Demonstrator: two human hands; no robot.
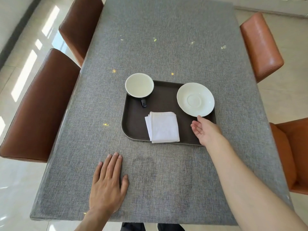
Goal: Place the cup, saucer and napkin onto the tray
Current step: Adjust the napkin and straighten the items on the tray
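1. Head view looks down on a long table (166, 47) covered in grey woven-look material, with small yellowish specks of light scattered across it.
2. Brown leather-look chairs (38, 104) stand along both sides, two to the left and two more orange ones to the right; pale glossy floor tiles reflect window light at left.
3. On a dark brown tray (164, 100) near the table's middle, a cup (139, 85) with a white inside and dark outside sits at the far left corner, its handle pointing toward the person.
4. A white saucer (195, 99) lies at the tray's far right; a folded white napkin (162, 127) lies at the near edge.
5. The right hand (206, 130) is open, palm up, holding nothing, fingertips just at the saucer's near rim.
6. The left hand (107, 184) rests flat and empty on the table, well apart from the tray.
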